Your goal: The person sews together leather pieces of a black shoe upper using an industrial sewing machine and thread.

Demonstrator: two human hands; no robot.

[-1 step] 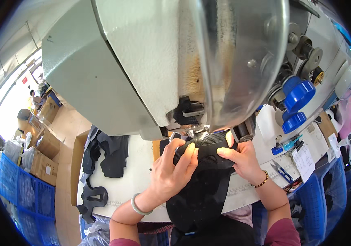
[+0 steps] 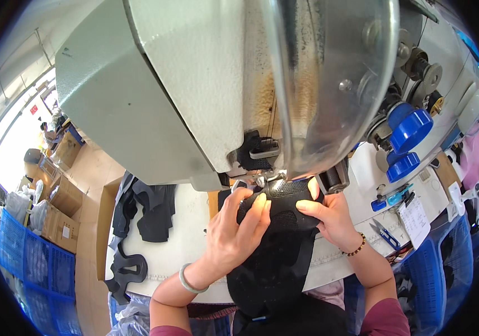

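A black mesh shoe upper (image 2: 270, 263) lies under the sewing machine (image 2: 195, 73), its far edge at the presser foot (image 2: 267, 178) and its near end hanging over the table edge toward my lap. My left hand (image 2: 234, 229) grips its left side, fingers bent and fingertips close to the presser foot. On the right side my right hand (image 2: 330, 215) pinches it, thumb on top and the other fingers mostly hidden behind the piece. The needle tip is too small to make out.
Black cut pieces (image 2: 155, 213) lie on the white table (image 2: 189, 224) at the left. Thread snips (image 2: 385, 234), a paper sheet (image 2: 414, 219) and blue tension knobs (image 2: 411, 130) are at the right. Blue crates (image 2: 37, 263) and cardboard boxes (image 2: 60, 224) stand on the floor at the left.
The machine's cover and knobs appear slightly shifted in the picture. Both hands keep their hold on the shoe upper in practically the same place.
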